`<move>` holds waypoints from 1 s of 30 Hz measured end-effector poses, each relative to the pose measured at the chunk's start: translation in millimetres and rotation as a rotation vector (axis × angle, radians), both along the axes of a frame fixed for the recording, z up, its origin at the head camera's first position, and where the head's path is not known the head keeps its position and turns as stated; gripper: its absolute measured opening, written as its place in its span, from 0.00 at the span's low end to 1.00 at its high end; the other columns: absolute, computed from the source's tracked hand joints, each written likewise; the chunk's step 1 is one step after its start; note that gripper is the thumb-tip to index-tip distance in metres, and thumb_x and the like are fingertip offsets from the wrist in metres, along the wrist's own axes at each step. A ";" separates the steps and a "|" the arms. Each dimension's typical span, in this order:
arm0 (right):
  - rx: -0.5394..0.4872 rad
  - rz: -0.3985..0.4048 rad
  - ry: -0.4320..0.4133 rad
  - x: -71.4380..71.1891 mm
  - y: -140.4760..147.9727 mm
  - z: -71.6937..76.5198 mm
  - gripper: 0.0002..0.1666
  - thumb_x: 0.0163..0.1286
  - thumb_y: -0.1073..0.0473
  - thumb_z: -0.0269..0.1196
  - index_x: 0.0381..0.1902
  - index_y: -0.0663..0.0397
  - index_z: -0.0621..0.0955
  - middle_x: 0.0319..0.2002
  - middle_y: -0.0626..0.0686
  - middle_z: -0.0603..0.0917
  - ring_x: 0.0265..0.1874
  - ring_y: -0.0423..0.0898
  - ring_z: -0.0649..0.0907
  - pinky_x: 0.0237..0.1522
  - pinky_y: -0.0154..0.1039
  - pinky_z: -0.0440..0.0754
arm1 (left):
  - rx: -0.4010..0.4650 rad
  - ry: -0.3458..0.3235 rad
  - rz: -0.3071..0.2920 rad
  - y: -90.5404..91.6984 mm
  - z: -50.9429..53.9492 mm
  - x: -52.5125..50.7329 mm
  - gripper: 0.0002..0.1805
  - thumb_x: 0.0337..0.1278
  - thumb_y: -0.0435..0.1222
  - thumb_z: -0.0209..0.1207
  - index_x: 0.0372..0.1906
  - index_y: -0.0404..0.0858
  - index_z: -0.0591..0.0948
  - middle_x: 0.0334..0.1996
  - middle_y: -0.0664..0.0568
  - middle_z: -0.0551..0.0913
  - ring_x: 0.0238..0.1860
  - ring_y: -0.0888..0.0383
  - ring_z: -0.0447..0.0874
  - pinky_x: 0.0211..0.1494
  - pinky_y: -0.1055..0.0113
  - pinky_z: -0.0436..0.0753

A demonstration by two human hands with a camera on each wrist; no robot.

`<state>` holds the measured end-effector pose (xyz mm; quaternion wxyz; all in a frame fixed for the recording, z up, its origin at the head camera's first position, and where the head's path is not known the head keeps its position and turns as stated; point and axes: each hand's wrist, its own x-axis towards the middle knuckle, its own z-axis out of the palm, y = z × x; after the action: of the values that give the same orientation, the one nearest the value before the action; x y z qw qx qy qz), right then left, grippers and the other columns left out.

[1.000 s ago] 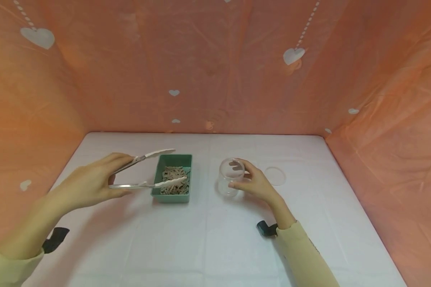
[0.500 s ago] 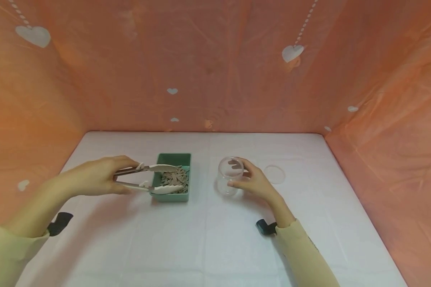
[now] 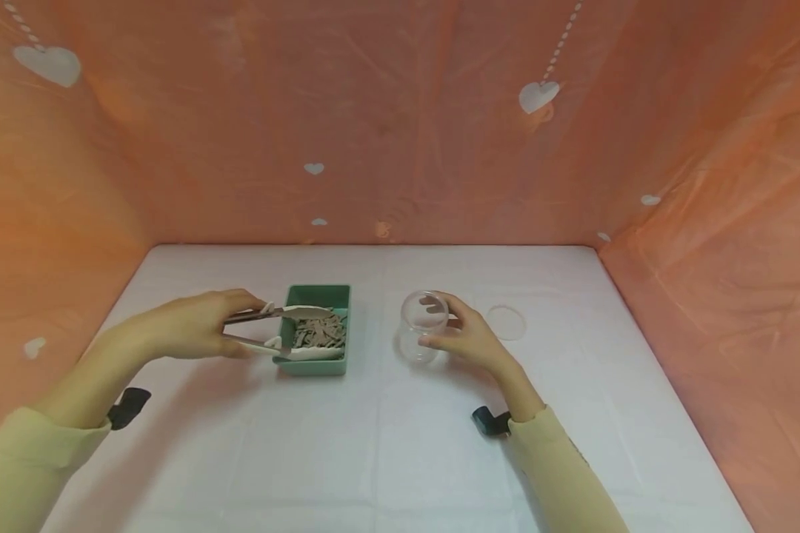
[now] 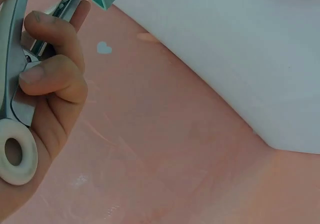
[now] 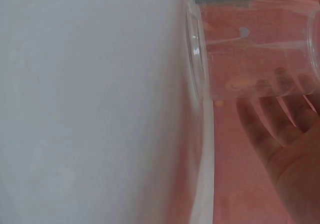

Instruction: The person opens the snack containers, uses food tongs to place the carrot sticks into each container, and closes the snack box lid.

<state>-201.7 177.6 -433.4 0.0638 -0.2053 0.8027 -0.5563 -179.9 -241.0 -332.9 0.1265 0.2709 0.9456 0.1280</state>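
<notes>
My left hand (image 3: 196, 326) grips metal tongs (image 3: 256, 317) with pale tips. The tongs' spread tips reach over a green rectangular box (image 3: 320, 368) that holds many small brown strips (image 3: 320, 332). In the left wrist view, the fingers of the left hand (image 4: 57, 79) curl round the tongs (image 4: 12, 59). With thumb and fingers around its side, my right hand (image 3: 470, 337) holds an upright clear jar (image 3: 416, 337) standing on the white table. The jar (image 5: 255, 49) looks empty in the right wrist view, beside the right hand (image 5: 295, 149).
A thin clear ring-shaped lid (image 3: 507, 323) lies on the white table (image 3: 320, 459) to the right of the jar. Orange sheeting (image 3: 387, 133) with white hearts rises behind the table and at both sides.
The left hand has lowered the tongs to the box, and their tips have come closer together. The right hand and jar have stayed in place, while the view has shifted slightly.
</notes>
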 end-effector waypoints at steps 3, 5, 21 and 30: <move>-0.006 -0.003 -0.003 -5.7 1.4 -11.3 0.46 0.58 0.71 0.77 0.72 0.65 0.71 0.67 0.67 0.77 0.69 0.64 0.74 0.70 0.59 0.71 | 0.003 -0.003 0.004 0.5 -0.6 1.5 0.36 0.50 0.45 0.76 0.62 0.29 0.80 0.57 0.42 0.83 0.56 0.42 0.84 0.56 0.39 0.80; -0.010 -0.005 0.001 -7.6 2.8 -16.2 0.46 0.58 0.69 0.77 0.73 0.62 0.71 0.68 0.65 0.77 0.69 0.63 0.74 0.70 0.59 0.71 | -0.008 0.003 0.010 0.6 -0.9 2.7 0.35 0.51 0.45 0.76 0.62 0.31 0.80 0.58 0.43 0.83 0.56 0.42 0.84 0.56 0.39 0.80; 0.002 0.001 0.036 -9.0 5.5 -20.2 0.44 0.58 0.63 0.79 0.72 0.55 0.74 0.65 0.58 0.80 0.67 0.56 0.77 0.68 0.55 0.74 | -0.050 0.104 0.079 -5.0 -12.5 11.4 0.28 0.56 0.48 0.74 0.59 0.42 0.82 0.52 0.49 0.86 0.48 0.45 0.87 0.43 0.39 0.81; -0.026 0.016 0.030 -9.6 5.0 -21.1 0.45 0.58 0.66 0.79 0.72 0.57 0.74 0.65 0.61 0.79 0.65 0.59 0.78 0.68 0.56 0.74 | -0.051 0.140 0.088 -5.9 -17.6 14.9 0.25 0.57 0.46 0.74 0.57 0.42 0.82 0.51 0.49 0.87 0.44 0.46 0.87 0.40 0.41 0.81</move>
<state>-211.3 182.6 -454.5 0.0536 -0.2206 0.7947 -0.5629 -165.1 -246.8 -350.4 0.0613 0.2342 0.9661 0.0903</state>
